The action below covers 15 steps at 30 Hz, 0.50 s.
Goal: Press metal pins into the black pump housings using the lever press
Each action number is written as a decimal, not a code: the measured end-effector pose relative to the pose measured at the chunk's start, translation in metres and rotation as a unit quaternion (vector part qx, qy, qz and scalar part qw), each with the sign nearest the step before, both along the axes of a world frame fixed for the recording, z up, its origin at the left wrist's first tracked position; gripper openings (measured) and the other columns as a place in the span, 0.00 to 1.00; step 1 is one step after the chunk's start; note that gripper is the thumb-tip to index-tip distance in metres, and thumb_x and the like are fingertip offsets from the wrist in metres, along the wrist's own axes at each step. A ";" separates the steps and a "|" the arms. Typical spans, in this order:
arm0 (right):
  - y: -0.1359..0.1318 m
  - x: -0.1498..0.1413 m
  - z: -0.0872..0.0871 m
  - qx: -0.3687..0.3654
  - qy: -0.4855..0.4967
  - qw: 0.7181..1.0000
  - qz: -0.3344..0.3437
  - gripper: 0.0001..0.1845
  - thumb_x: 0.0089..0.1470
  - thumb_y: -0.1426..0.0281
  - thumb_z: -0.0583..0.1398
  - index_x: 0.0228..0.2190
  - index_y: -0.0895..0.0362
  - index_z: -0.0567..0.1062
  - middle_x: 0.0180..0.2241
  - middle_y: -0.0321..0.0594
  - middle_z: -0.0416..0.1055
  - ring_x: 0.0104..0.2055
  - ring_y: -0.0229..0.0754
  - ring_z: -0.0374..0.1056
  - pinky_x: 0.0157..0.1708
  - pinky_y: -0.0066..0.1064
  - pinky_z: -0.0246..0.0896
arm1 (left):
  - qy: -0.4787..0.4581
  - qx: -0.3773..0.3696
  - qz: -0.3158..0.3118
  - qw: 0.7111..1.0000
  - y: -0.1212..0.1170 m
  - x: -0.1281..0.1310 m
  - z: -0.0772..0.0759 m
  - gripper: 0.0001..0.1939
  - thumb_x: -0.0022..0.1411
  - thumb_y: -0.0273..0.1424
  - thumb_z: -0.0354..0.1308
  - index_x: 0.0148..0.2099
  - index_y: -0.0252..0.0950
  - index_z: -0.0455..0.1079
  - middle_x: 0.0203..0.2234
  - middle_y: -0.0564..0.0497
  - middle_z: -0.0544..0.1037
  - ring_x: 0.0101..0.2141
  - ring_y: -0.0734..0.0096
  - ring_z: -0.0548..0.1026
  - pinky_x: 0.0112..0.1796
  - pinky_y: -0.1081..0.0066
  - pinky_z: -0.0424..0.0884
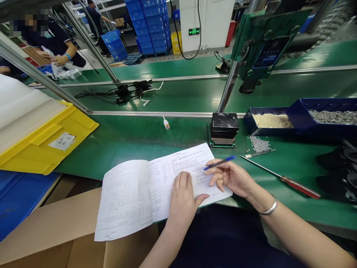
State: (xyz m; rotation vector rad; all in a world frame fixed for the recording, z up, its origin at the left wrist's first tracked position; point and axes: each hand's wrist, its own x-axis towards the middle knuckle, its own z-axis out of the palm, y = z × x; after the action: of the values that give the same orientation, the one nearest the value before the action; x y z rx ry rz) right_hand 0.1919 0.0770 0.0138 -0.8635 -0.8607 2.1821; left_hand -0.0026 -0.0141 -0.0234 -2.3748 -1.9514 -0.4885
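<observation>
An open booklet point(125, 193) with printed and filled-in pages lies at the front edge of the green bench, its left page reaching past the edge. My left hand point(182, 195) rests flat on the right page, fingers stretched out and thumb apart. Over that page's right side, my right hand point(228, 175) holds a blue pen point(220, 162) between thumb and fingers. The pen lies nearly level, its blue cap end pointing right. To the right of the booklet is a screwdriver point(295, 184) with a red handle, beside tweezers point(259, 153).
Small metal parts point(259, 143) lie near blue bins point(304, 128). A stand with a black base point(224, 128) holds a green device point(264, 48). A small white bottle point(166, 124), black cables point(122, 91) and a yellow crate point(50, 137) are around. A co-worker point(55, 41) stands far left.
</observation>
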 end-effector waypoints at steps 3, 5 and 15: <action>-0.003 -0.002 0.005 0.025 -0.007 0.999 -0.027 0.12 0.56 0.67 0.60 0.42 0.59 0.73 0.37 0.50 0.79 0.32 0.48 0.78 0.20 0.27 0.63 | -0.017 -0.018 0.020 0.999 0.003 0.004 -0.001 0.47 0.54 0.53 0.64 0.63 0.22 0.61 0.53 0.30 0.70 0.55 0.39 0.68 0.54 0.44 0.71; -0.008 -0.004 0.008 0.077 -0.042 0.996 -0.023 0.10 0.61 0.64 0.60 0.36 0.59 0.73 0.27 0.42 0.77 0.24 0.39 0.72 0.21 0.26 0.59 | -0.055 -0.010 0.022 0.998 0.004 0.004 0.005 0.46 0.57 0.53 0.62 0.65 0.24 0.58 0.54 0.30 0.69 0.55 0.39 0.68 0.53 0.44 0.70; -0.030 -0.021 0.006 0.136 -0.082 0.978 0.132 0.15 0.59 0.59 0.64 0.38 0.58 0.74 0.31 0.40 0.74 0.23 0.36 0.69 0.22 0.27 0.64 | -0.359 -0.145 -0.070 0.920 -0.016 -0.003 0.039 0.09 0.73 0.31 0.47 0.52 0.37 0.65 0.41 0.47 0.77 0.39 0.64 0.76 0.40 0.64 0.75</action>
State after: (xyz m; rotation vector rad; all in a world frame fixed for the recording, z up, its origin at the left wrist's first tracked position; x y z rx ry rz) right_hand 0.1710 0.0466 0.0199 -0.8388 -1.3895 2.1635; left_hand -0.0056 -0.0297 0.0159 -2.7988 -2.2336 -1.3302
